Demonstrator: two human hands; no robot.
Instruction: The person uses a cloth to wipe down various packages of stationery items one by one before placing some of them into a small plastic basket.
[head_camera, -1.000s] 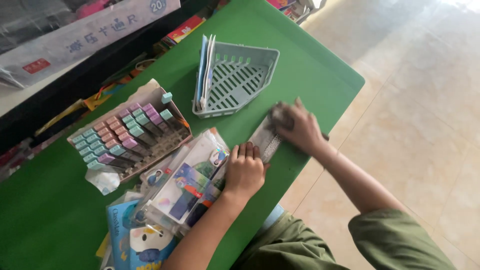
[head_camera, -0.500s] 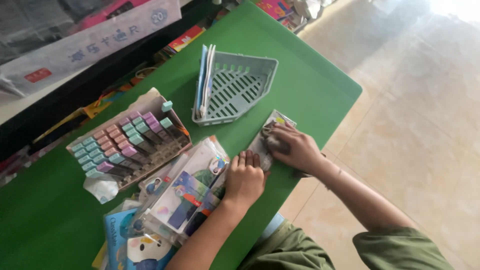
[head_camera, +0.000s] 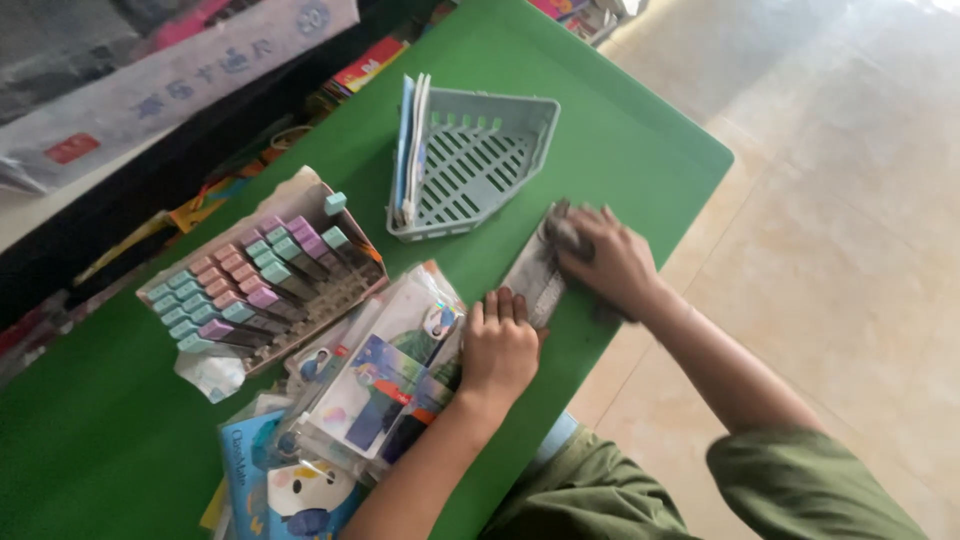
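Grey cloth (head_camera: 535, 275) further out under right hand (head_camera: 610, 262).

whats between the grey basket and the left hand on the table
Only bare green table shows between the grey basket and the left hand in the head view; the grey packet lies just beside that stretch.

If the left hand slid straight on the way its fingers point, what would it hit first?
The left hand points up the green table, fingertips at the grey packet edge. Beyond a strip of bare table, it would probably first meet the grey slotted basket; depth is unclear.
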